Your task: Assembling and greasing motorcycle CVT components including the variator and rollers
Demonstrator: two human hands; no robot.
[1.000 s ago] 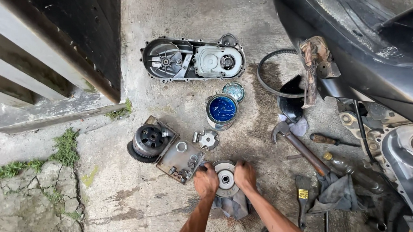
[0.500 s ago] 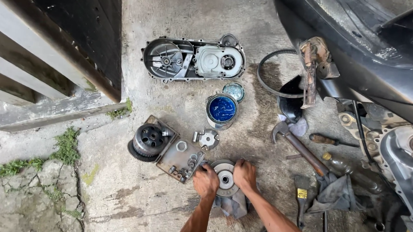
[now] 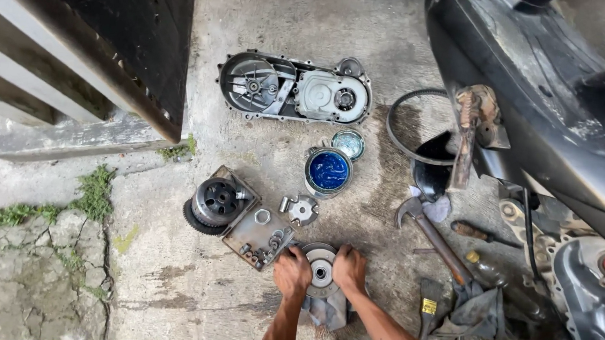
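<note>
- Head camera, looking down at a concrete floor beside a scooter.
- Left hand: fingers curled, gripping the left edge of a round metal pulley disc.
- Right hand: fingers curled, gripping the right edge of the same disc.
- Pulley disc: lay flat between both hands, resting on a grey rag.
- Just left of the left hand: a shallow metal tray holding nuts and small parts, with a clutch drum at its far end.
- Just beyond the hands: a small slotted plate.
- Farther beyond: an open tin of blue grease, its lid, and a transmission cover.
- Right of the right hand: a hammer, a screwdriver, a brush and a drive belt.
</note>
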